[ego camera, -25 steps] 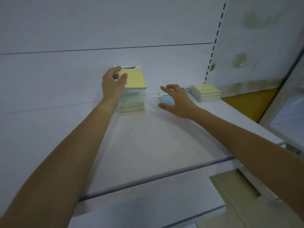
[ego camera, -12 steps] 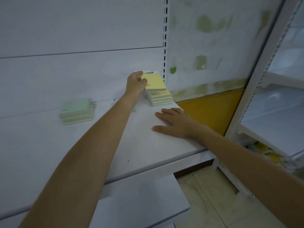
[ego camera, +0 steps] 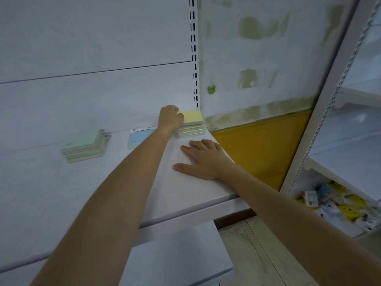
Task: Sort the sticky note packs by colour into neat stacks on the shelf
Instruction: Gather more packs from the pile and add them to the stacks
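Note:
A yellow-topped sticky note pack (ego camera: 192, 117) lies on top of a stack of packs (ego camera: 192, 131) at the shelf's back right corner. My left hand (ego camera: 170, 118) grips the pack's left edge with curled fingers. My right hand (ego camera: 203, 158) rests flat on the white shelf (ego camera: 185, 188) just in front of that stack, fingers spread. A green-topped stack (ego camera: 83, 145) stands at the left by the back wall. Between the two stacks a single blue pack (ego camera: 137, 139) lies flat, partly hidden by my left forearm.
A slotted upright (ego camera: 194, 58) runs up the back wall above the right stack. A second white shelf unit (ego camera: 338, 120) stands to the right, with mixed small goods (ego camera: 338, 205) on its low shelf. A lower shelf (ego camera: 175, 254) juts out below.
My left hand carried the yellow pack from above the green-topped stack to the right and lowered it onto the right stack. My right hand left the blue pack and settled flat on the shelf.

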Demonstrator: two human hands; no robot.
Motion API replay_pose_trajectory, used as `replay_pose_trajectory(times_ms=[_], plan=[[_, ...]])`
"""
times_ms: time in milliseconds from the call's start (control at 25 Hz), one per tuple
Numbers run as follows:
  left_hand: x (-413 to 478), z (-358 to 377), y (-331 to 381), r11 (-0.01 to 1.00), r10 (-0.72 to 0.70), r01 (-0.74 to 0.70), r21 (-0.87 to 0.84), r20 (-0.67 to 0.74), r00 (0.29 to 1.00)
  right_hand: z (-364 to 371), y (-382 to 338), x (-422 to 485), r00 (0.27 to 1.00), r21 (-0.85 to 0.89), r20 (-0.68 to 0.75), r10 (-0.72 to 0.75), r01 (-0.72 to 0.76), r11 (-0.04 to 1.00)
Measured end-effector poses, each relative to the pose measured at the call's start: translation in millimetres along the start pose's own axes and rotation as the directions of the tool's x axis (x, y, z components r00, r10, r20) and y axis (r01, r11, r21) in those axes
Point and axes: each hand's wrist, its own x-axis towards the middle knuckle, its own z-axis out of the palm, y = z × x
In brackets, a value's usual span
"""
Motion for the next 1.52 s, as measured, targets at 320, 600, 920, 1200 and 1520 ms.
replay_pose_trajectory(times_ms=[320,600,920,1200,1520], plan=[[-4,4,-10,0.972,0.107,-0.120,0.201,0.074,0.992,2,0,2,1.000,-0.017,-0.017,-0.013,0.012,1.000],[-26,-6,-16,0.943,0.146,-0.129,0.306,-0.035,0.989,4,1,3,1.000,-0.009,-0.023,-0.016,0.016,1.000],[-87,-126,-101,0.713,0.305,-0.168,0.680,-0.087,0.948,-31,-35,26,0.979,-0.138,0.190,0.074,-0.048,0.989],[-159,-265,-192,0.678,0.179,-0.049,0.734,-0.100,0.979,-13,-223,41,0.978,0.082,-0.089,-0.187,0.194,0.977],[-258,-414,-330,0.818,0.021,0.175,0.548,-0.332,0.943,48,-448,66,0.891,0.230,-0.213,-0.401,0.445,0.866]])
